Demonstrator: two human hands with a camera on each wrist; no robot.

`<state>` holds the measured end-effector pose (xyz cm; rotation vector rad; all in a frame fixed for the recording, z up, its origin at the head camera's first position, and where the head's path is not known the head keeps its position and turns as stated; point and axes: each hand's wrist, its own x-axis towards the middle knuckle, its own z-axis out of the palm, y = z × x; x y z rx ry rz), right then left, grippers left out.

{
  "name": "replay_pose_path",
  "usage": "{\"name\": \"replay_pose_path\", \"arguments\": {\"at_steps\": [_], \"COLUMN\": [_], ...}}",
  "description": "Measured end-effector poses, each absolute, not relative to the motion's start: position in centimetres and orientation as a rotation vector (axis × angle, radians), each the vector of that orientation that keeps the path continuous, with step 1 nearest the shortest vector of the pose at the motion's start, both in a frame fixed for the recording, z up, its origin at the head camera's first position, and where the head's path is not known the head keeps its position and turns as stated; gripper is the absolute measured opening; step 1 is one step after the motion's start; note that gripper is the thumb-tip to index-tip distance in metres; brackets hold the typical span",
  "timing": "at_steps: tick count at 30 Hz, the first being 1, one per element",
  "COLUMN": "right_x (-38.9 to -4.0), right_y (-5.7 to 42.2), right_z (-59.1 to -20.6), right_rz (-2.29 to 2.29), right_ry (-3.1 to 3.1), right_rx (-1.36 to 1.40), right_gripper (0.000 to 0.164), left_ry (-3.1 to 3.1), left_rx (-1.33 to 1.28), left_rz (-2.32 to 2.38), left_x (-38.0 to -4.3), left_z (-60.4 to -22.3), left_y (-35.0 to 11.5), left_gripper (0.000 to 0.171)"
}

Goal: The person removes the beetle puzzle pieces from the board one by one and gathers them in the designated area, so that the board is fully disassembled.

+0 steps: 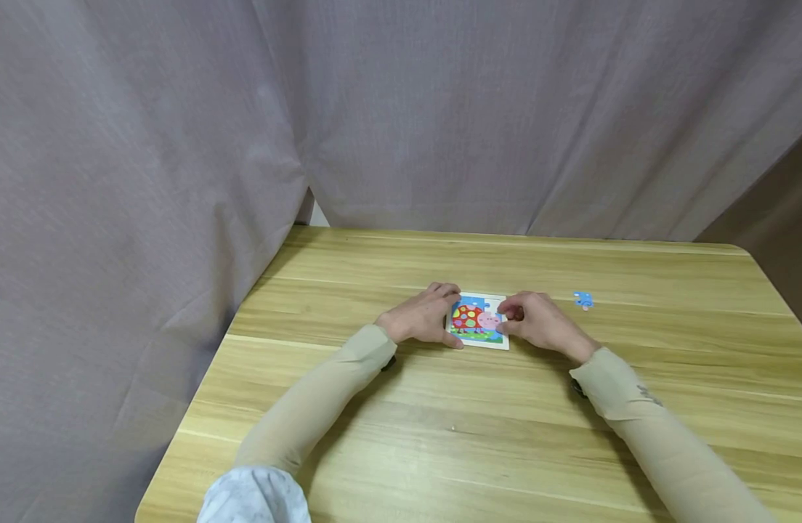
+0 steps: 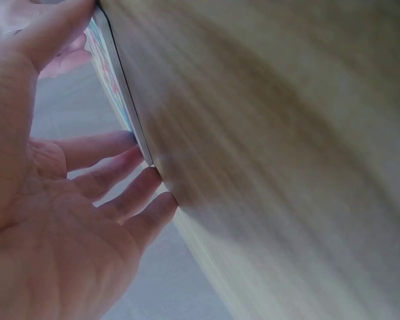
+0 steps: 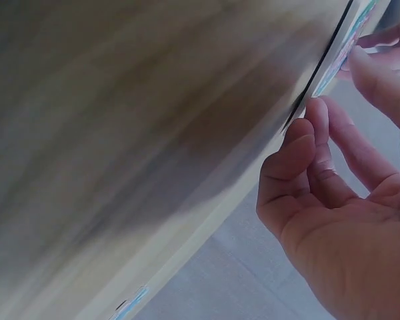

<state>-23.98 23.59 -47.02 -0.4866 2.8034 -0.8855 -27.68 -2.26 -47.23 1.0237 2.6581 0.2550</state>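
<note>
A small jigsaw puzzle board [image 1: 474, 343] with a white frame lies on the table, its picture showing a red spotted shape and a pink pig's head. White backing shows through near its upper right. My left hand [image 1: 428, 314] grips the board's left side, thumb at the near edge and fingertips at the far corner. At the right side, my right hand [image 1: 537, 319] has thumb and index finger at either side of a blue-edged puzzle piece [image 1: 500, 318]; its other fingers curl in. Farther right lies a loose blue puzzle piece [image 1: 583, 299] with a bit of pink.
The wooden table [image 1: 401, 450] has a rounded far right corner. Grey curtains [image 1: 440, 116] hang along its back and left side. A tiny pale speck [image 1: 452, 428] sits on the wood in front of the board.
</note>
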Motion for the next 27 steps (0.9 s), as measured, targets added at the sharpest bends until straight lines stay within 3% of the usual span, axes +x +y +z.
{"name": "replay_pose_path", "arguments": {"at_steps": [9, 20, 27], "right_x": [-23.98, -24.22, -24.12], "right_y": [23.23, 23.0, 22.69], "right_z": [-47.32, -47.22, -47.0], "right_rz": [-0.86, -0.817, -0.822], "right_ry": [2.809, 2.819, 2.802], "right_rx": [-0.509, -0.49, -0.444], "right_gripper": [0.027, 0.023, 0.021], "left_ry": [2.658, 2.612, 2.595], "left_rx": [1.04, 1.156, 1.151], "left_rz": [0.245, 0.247, 0.248], "left_x": [-27.64, -27.55, -27.52], "left_z": [-47.2, -46.94, -46.85], "left_y": [-2.3, -2.52, -2.36], "left_gripper": [0.097, 0.074, 0.07]}}
